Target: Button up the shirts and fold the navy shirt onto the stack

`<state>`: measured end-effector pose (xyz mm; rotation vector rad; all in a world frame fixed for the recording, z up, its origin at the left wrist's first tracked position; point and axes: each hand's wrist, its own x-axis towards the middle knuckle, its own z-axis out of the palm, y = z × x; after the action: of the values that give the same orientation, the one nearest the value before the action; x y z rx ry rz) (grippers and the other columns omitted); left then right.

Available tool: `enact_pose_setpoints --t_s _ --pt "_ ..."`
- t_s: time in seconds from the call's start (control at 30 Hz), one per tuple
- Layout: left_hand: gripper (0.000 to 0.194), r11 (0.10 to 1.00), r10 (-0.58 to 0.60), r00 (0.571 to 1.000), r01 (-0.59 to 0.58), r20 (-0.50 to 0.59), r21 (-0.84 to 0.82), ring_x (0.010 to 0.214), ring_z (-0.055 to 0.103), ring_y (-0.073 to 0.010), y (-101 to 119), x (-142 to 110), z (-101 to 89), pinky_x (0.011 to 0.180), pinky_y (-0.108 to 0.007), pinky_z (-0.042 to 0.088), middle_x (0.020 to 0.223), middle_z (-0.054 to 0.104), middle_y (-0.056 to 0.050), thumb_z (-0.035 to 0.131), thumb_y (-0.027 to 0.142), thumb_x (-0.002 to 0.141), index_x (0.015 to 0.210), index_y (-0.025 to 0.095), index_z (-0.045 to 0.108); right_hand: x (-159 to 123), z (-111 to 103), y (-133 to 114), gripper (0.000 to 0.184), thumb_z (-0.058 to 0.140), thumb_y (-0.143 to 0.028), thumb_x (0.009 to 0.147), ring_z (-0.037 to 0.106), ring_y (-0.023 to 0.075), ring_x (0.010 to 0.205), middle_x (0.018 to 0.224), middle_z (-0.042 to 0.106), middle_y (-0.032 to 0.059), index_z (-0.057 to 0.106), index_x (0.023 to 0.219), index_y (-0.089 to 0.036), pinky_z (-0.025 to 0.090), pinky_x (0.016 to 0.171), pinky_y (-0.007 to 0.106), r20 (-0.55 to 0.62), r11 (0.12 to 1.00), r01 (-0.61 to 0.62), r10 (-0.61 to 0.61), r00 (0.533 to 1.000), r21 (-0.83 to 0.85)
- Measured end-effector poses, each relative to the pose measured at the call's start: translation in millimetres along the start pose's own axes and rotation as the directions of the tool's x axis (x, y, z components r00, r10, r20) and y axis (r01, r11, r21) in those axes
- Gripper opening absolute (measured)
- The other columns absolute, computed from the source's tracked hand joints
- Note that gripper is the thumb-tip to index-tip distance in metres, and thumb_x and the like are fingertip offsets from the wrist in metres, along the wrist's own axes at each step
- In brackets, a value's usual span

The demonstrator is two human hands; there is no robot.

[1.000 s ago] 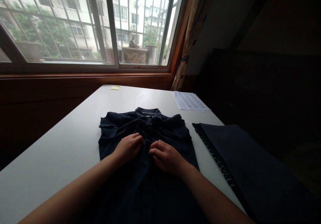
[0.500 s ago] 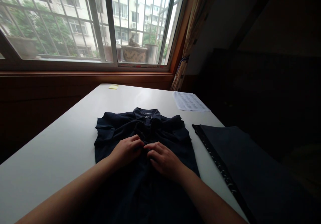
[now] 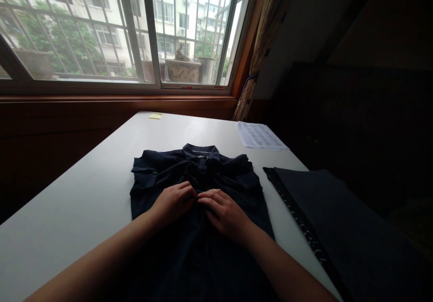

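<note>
White table (image 3: 91, 176): beneath both hands, extending beyond them. Dark folded cloth (image 3: 338, 212): right of the right hand, well apart, over the table's edge. Navy shirt (image 3: 233, 167): flat under both hands, collar beyond them. Printed sheets (image 3: 262, 135): beyond the right hand, to its right. Left hand (image 3: 176, 201), right hand (image 3: 225, 212): fingers curled at shirt front, fingertips close together; cannot tell whether either pinches fabric. Yellow note (image 3: 155, 116): far beyond the left hand.
</note>
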<state>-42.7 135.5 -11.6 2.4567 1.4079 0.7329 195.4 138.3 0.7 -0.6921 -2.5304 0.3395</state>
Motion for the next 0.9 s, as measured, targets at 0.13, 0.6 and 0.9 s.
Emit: enact_pose_setpoints --t_s 0.13,0.6,0.9 --pt "0.006 0.999 -0.032 1.000 0.032 -0.001 0.031 0.075 0.064 -0.0140 0 1 -0.3 0.065 -0.024 0.046 0.094 0.064 0.000 0.060 0.020 0.088 0.092 0.023 0.062 1 5 3 0.032 0.058 -0.011 0.091 0.054 0.0246 0.115 0.121 0.063 0.0084 0.063 0.120 -0.024 0.050 0.100 0.044 -0.080 0.999 -0.014 0.010 0.997 -0.048" --pt "0.014 1.000 0.013 1.000 -0.013 0.004 0.018 0.083 0.066 -0.0148 -1 0 1.2 0.072 -0.024 0.048 0.099 0.068 0.001 0.063 0.019 0.090 0.102 0.024 0.063 9 7 2 0.013 0.056 -0.017 0.097 0.056 0.0211 0.091 0.098 0.068 0.0059 0.068 0.098 -0.021 0.053 0.082 0.037 -0.184 0.994 -0.017 -0.003 0.983 -0.109" --pt "0.011 0.993 0.107 0.994 -0.108 0.022 0.045 0.078 0.064 -0.0123 -1 -1 0.2 0.068 -0.022 0.046 0.096 0.065 0.000 0.059 0.020 0.093 0.100 0.024 0.067 7 1 -3 0.011 0.061 -0.012 0.090 0.057 0.0229 0.101 0.109 0.068 0.0065 0.064 0.096 -0.021 0.052 0.090 0.039 -0.172 0.994 -0.007 -0.012 0.985 -0.113"
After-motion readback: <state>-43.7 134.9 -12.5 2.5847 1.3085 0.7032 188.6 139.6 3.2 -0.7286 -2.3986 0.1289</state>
